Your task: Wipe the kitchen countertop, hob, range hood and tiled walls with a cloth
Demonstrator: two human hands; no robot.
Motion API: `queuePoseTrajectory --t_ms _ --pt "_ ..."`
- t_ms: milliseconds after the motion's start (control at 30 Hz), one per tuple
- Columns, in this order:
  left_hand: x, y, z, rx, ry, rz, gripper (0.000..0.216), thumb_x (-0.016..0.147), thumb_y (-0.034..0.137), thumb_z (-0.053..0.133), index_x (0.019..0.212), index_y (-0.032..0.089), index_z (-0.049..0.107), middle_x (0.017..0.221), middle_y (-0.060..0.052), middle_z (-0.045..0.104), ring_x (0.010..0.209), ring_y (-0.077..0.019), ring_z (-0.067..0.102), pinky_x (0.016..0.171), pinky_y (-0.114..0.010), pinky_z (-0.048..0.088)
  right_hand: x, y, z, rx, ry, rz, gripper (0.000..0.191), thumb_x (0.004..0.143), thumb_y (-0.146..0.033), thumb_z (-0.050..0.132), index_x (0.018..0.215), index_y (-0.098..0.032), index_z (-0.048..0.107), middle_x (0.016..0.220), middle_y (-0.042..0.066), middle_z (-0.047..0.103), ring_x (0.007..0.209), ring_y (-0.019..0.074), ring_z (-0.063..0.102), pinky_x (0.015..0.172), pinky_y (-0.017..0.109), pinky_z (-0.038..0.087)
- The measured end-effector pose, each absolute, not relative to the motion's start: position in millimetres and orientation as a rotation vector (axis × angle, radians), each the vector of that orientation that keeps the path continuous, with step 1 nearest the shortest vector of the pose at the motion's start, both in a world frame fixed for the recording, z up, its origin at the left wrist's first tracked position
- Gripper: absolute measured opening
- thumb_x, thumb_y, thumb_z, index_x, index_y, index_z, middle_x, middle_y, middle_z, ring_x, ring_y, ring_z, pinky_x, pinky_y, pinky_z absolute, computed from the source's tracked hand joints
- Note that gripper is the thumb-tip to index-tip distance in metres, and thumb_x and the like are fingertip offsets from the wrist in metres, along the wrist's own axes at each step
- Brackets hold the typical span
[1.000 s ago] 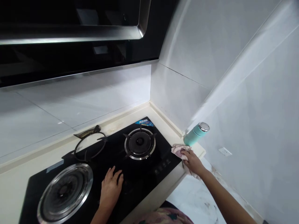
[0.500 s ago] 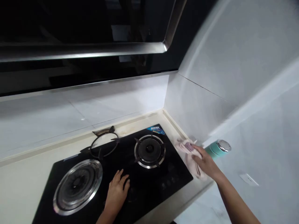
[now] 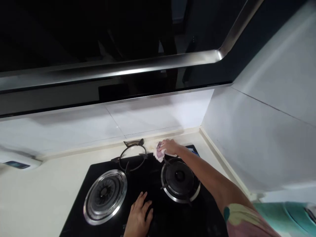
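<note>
My right hand [image 3: 170,146] reaches across the black glass gas stove [image 3: 153,184] and presses a crumpled pink-and-white cloth [image 3: 160,151] on the cream counter strip behind the right burner [image 3: 180,180]. Its fingers are closed over the cloth. Flat on the stove's front edge lies my left hand [image 3: 138,217], fingers spread and holding nothing. It sits between the left burner [image 3: 105,195] and the right one.
A loose black pot-support ring [image 3: 130,158] lies at the back of the stove. A dark range hood [image 3: 111,69] hangs low above. White tiled walls meet at the corner on the right. A teal object [image 3: 286,217] shows at the lower right, and a white object [image 3: 17,161] at the far left.
My right hand has carried the cloth from the counter's right edge, past the teal bottle, to the back strip behind the right burner. The view has swung left. My left hand stays flat.
</note>
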State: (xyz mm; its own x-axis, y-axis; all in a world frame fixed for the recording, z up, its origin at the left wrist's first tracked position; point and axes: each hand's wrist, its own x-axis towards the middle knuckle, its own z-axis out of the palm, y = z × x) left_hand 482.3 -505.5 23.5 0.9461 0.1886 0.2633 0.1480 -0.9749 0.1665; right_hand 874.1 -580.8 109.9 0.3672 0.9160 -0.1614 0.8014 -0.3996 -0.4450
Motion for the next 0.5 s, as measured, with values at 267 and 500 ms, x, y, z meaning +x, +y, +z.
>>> queuePoseTrajectory --t_ms 267,500 --pt "482.5 -507.8 30.9 2.934 0.261 0.391 0.026 0.098 0.031 0.06 0.119 0.029 0.075 0.145 -0.007 0.065 0.135 -0.03 0.061 0.098 -0.047 0.064 908.8 -591.3 74.2 -2.349 -1.585 0.788 0.039 0.086 -0.023 0.07 0.118 -0.043 0.078 0.138 0.0 0.061 0.129 0.0304 0.05 0.114 0.05 0.038" --pt "482.1 -508.7 30.7 2.943 0.298 0.285 0.029 0.099 0.03 0.056 0.121 0.028 0.075 0.148 -0.008 0.062 0.138 -0.0309 0.059 0.101 -0.049 0.061 954.6 -675.4 75.9 -2.591 -1.299 0.739 0.041 0.084 -0.008 0.061 0.107 -0.035 0.083 0.127 0.006 0.063 0.121 0.0292 0.053 0.109 0.048 0.041"
